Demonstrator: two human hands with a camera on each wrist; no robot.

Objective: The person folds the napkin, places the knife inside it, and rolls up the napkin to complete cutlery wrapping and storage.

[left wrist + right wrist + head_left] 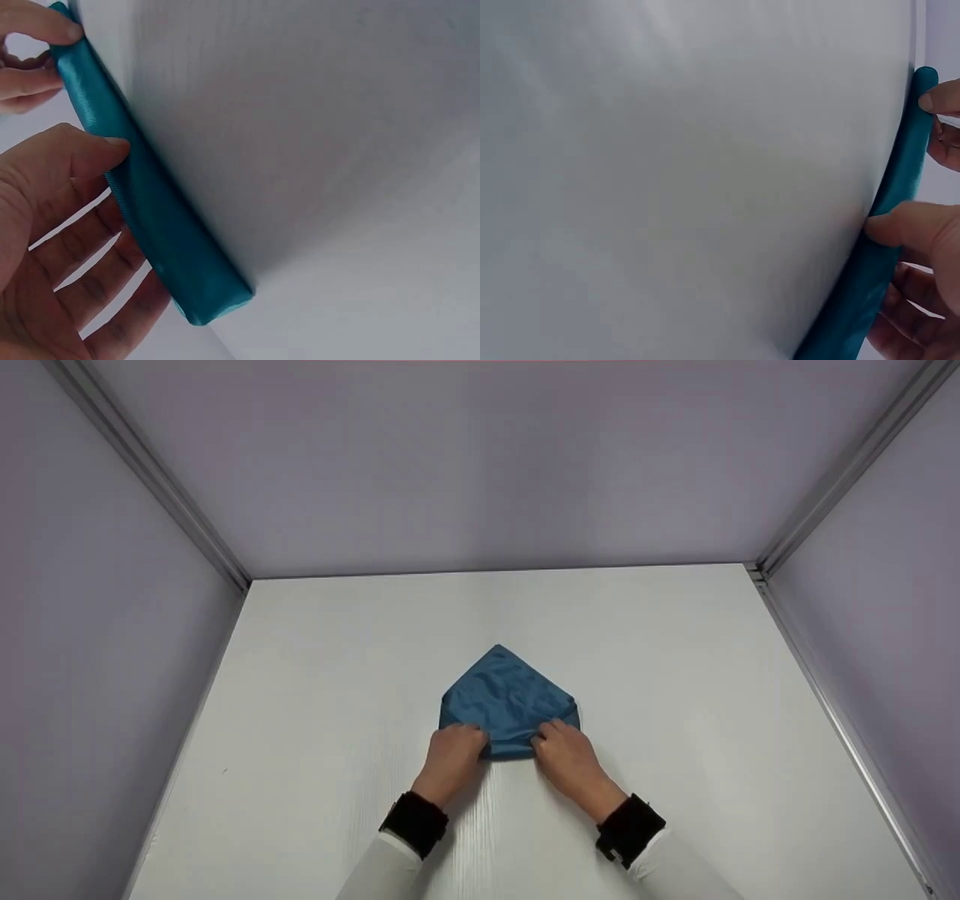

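The blue cloth [508,701] lies folded on the white desk [675,675], its rolled near edge pinched under the fingers of the left hand [452,754] and right hand [566,757]. It looks light, soft and slippery, best held at that roll's ends. The fingertips are hidden in the head view.

Soft, even light, faint shadows; wrist views slightly blurred.

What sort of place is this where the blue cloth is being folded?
Probably a recording booth or test enclosure: a bare white tabletop, plain grey wall panels joined by metal corner rails, and only the blue cloth.
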